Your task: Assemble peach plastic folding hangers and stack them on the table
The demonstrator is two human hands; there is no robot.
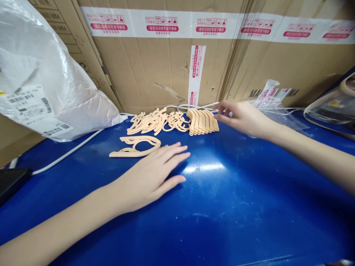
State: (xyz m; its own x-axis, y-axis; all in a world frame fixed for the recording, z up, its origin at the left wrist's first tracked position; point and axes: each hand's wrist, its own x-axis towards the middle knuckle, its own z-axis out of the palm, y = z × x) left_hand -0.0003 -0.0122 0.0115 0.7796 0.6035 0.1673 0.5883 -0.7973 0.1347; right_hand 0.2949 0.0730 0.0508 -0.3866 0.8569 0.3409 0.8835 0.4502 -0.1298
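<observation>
My left hand [151, 173] lies flat on the blue table [222, 207], fingers stretched out and holding nothing. Just beyond its fingertips lies a single peach plastic hanger-like piece [135, 146]. My right hand [241, 117] reaches out with fingers extended, its fingertips touching the right end of a neat row of stacked peach pieces [202, 121]. A loose heap of the same peach pieces [155, 122] lies to the left of that row.
Taped cardboard boxes [172, 62] form a wall at the back. A white plastic bag [41, 81] with labels sits at the left. A white cable [69, 152] runs across the table. A dark device [11, 183] is at the left edge, an iron-like appliance [332, 107] at the right.
</observation>
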